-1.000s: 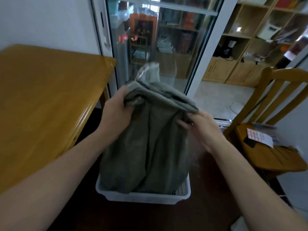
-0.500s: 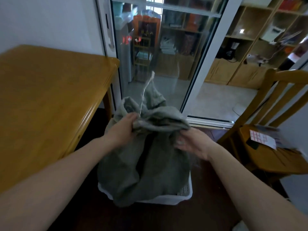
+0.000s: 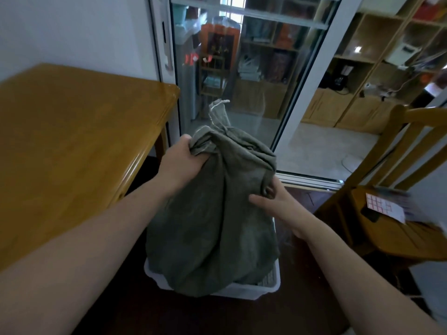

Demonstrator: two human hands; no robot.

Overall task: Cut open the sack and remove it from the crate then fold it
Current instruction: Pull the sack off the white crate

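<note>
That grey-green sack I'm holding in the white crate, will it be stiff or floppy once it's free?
Probably floppy: the sack bunches into deep folds where the left hand grips its top, and it drapes over the crate rim. Likely light for its size, since it hangs limp. Its matte cloth, pinched by the right hand, seems unlikely to slip.

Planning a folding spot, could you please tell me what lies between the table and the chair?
In the head view, the sack in the white crate, held by the left hand and right hand.
</note>
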